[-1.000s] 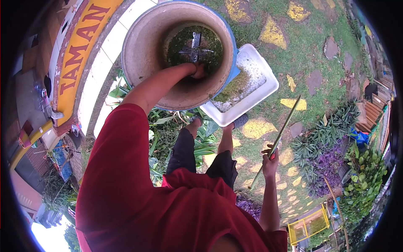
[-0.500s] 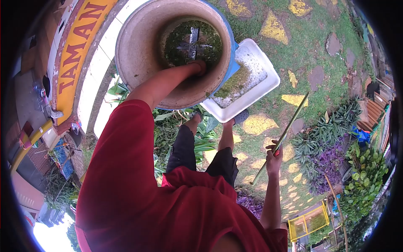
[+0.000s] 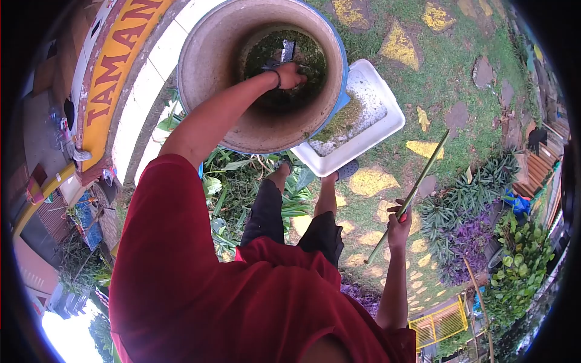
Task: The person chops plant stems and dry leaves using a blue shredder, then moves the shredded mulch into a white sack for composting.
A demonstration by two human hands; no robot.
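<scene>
My left hand (image 3: 292, 75), with a dark band at the wrist, reaches deep into a blue-rimmed drum (image 3: 209, 91). Its fingers are curled over the bottom, and whatever they hold is hidden. A flat metal blade (image 3: 288, 51) shows just beyond the hand, partly covered by it. Chopped green grass (image 3: 257, 51) lies around the blade. Out to the right, my right hand (image 3: 397, 222) is closed around a long green stick (image 3: 417, 186), held at a slant above the ground. Something small and red shows at that grip.
A white tub (image 3: 392, 118) with chopped green bits stands against the drum's right side, by my feet. Yellow-painted stepping stones (image 3: 372, 180) run through the grass. Purple and green plants (image 3: 466, 242) grow at right. A lettered orange wall (image 3: 115, 78) curves along the left.
My left hand has moved up and across the drum's bottom, now covering part of the blade. The drum sits slightly further right in view. My right hand still grips the stick.
</scene>
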